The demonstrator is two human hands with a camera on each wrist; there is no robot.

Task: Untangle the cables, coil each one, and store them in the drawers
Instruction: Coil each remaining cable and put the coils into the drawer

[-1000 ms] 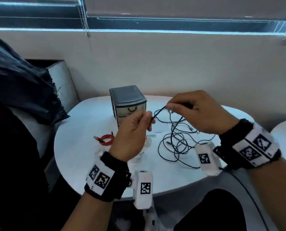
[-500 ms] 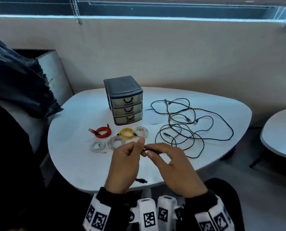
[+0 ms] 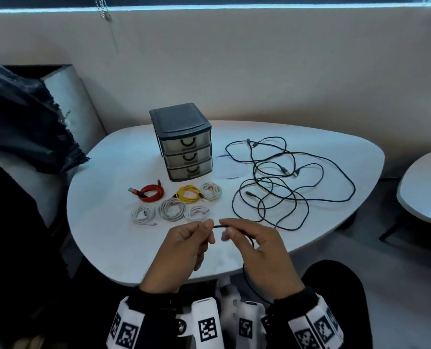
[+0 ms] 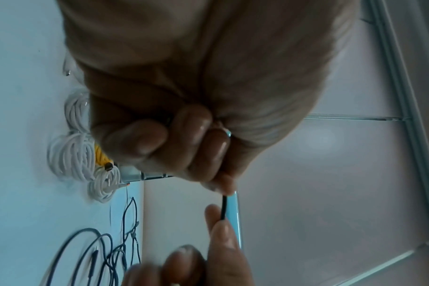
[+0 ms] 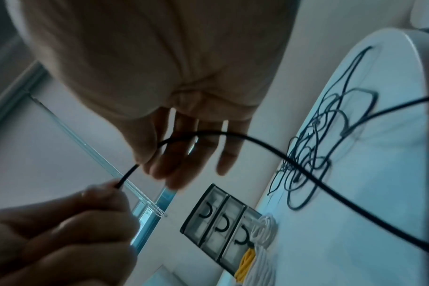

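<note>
Snagging looks like the main risk: the black cable (image 3: 220, 226) pinched between the left hand (image 3: 181, 253) and the right hand (image 3: 262, 258) trails back under the right palm and off the table edge, while beyond the right hand the loose tangle of dark cables (image 3: 285, 182) lies spread out. Whether the held cable joins that tangle I cannot tell; if it does, a hard pull could drag the heap or tighten a knot. Between the fingertips the short held stretch runs left to right, level. Just past the left hand sit finished coils (image 3: 171, 209), and farther off the drawers (image 3: 188, 157), all closed.
</note>
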